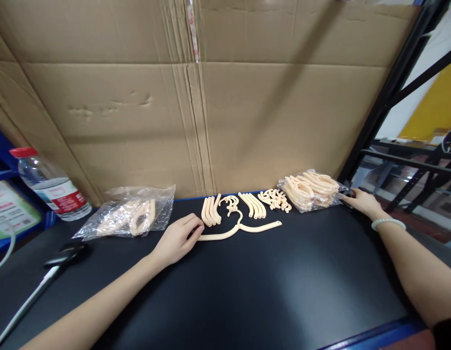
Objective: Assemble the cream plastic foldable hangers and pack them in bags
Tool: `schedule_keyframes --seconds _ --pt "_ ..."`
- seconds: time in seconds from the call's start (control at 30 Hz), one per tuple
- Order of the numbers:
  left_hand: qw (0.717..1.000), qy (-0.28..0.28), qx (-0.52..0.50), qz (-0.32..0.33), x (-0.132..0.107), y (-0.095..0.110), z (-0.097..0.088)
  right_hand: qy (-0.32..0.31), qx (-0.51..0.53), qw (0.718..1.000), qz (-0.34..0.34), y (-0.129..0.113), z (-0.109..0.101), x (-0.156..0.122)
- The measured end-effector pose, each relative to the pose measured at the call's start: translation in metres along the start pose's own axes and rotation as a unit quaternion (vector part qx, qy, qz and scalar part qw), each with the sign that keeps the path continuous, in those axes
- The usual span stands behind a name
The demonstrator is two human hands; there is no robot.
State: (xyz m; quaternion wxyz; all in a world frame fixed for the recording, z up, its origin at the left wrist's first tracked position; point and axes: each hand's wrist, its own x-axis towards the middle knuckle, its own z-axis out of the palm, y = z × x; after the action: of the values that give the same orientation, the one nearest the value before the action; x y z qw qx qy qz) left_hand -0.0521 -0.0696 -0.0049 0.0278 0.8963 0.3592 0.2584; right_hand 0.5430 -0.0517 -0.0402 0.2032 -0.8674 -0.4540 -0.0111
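Observation:
My left hand (182,237) has its fingers curled together at the left arm of a cream plastic clothes hanger (238,228), which lies on the dark tabletop with its hook toward the back. The fingers cover that arm's end. At the far right my right hand (364,203), a pale bead bracelet on its wrist, closes on a small dark object (347,194) whose kind I cannot make out. Right beside it lies a clear bag of cream hanger parts (311,189). Behind the hanger are two rows of curved arms (211,211), (252,205), loose hooks (231,201) and small pieces (274,199).
Another clear bag of cream parts (132,216) lies at the back left. A red-capped water bottle (58,189) stands beyond it, near a black device with a white cable (67,253). Cardboard (247,121) walls the back; a black metal frame (378,107) rises on the right.

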Motion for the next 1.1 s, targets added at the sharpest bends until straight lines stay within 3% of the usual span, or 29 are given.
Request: schedule_keyframes --seconds 0.17,0.57,0.77,0.83,1.0,1.1 --pt "1.000 -0.008 0.005 0.005 0.000 -0.003 0.002 -0.021 0.010 1.000 -0.017 -0.002 0.001 0.006" --pt "1.000 -0.008 0.018 0.019 0.001 0.000 0.000 -0.098 0.043 0.994 -0.023 0.021 -0.034 -0.010" --pt "0.999 -0.011 0.028 0.024 0.002 -0.001 0.002 -0.173 -0.002 0.985 0.010 0.030 -0.051 -0.014" --pt "0.999 -0.012 0.027 0.025 0.002 -0.002 0.002 -0.157 -0.023 0.987 0.006 0.029 -0.054 -0.016" --pt "0.999 -0.014 0.027 0.028 0.002 -0.002 0.002 -0.027 -0.090 0.996 0.007 0.021 -0.054 -0.029" --pt "0.999 -0.018 0.028 0.031 0.002 -0.002 0.002 0.012 -0.108 0.994 0.005 0.017 -0.054 -0.038"
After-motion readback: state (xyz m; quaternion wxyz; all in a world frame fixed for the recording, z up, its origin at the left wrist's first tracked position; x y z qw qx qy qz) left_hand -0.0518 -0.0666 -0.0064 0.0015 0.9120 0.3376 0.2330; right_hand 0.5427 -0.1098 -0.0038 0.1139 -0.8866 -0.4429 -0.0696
